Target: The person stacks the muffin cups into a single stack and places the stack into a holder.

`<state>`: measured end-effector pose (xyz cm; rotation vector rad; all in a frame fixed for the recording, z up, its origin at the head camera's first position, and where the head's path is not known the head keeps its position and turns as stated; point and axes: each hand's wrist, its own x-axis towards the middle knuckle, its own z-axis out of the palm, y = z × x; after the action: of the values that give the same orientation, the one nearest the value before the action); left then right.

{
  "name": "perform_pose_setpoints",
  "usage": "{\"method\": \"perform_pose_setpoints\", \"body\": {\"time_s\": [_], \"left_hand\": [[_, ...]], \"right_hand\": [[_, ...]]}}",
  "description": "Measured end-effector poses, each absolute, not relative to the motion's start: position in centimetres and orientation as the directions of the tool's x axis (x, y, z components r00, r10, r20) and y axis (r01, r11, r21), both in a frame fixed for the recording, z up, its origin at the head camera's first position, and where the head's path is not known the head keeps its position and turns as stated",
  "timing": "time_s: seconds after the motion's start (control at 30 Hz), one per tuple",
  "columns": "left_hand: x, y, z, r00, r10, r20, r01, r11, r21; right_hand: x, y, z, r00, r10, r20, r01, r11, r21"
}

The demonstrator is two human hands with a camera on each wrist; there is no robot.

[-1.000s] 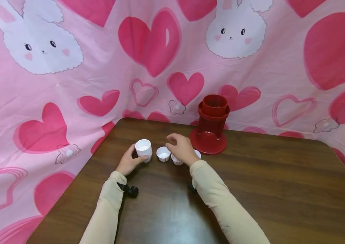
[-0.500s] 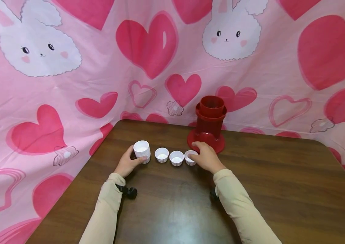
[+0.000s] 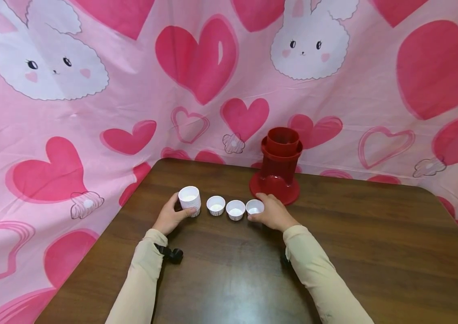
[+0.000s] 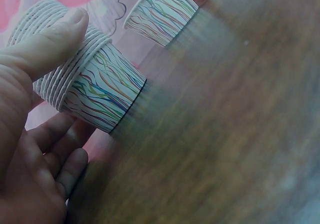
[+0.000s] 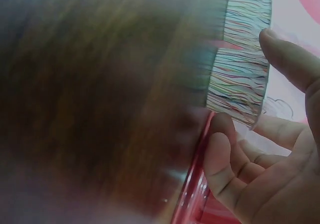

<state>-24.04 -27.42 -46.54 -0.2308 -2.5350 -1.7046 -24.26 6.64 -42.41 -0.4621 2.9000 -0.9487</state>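
Observation:
My left hand (image 3: 168, 217) grips a stack of white paper baking cups (image 3: 190, 198), upright on the table. In the left wrist view, the thumb lies across the rims of the nested cups (image 4: 102, 88), which have coloured wavy lines on their sides. To the right stand single cups in a row: a left cup (image 3: 216, 206), a middle cup (image 3: 235, 210) and a right cup (image 3: 255, 207). Around the right cup my right hand (image 3: 274, 214) holds thumb in front and fingers behind. The right wrist view shows the thumb at the rim of this striped cup (image 5: 237, 83).
A red plastic stand (image 3: 279, 168) with a round base and a cylinder on top stands behind the right hand, close to the cloth. The brown wooden table (image 3: 354, 252) stretches to the right and front. A pink heart-patterned cloth (image 3: 132, 90) hangs along the back and left.
My right hand has moved right, from above the middle cup to the right cup, and its thumb has come down to that cup's front. The left hand stays on the stack.

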Motion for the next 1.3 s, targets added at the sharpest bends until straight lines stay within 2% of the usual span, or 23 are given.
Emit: {"method": "perform_pose_setpoints", "body": {"time_s": [0.33,0.67,1.0,1.3], "left_hand": [[-21.9,-26.4,-43.3,-0.985,0.1,0.14,0.167,0.364,0.916],[-23.8,-27.5,-46.5,-0.984,0.088,0.158,0.18,0.383,0.906],[-24.0,-27.6,-46.7,-0.981,0.085,0.173,0.192,0.382,0.904],[-24.3,-27.6,-47.1,-0.978,0.098,0.183,0.207,0.367,0.907]], "right_hand": [[-24.2,7.3,-42.9,-0.954,-0.291,0.079,-0.275,0.731,-0.624],[-23.6,7.6,-42.4,-0.962,-0.261,0.077,-0.242,0.687,-0.685],[-23.7,6.0,-40.5,-0.954,-0.279,0.113,-0.271,0.63,-0.728],[-24.1,3.4,-38.9,-0.938,-0.299,0.176,-0.329,0.608,-0.722]]}}
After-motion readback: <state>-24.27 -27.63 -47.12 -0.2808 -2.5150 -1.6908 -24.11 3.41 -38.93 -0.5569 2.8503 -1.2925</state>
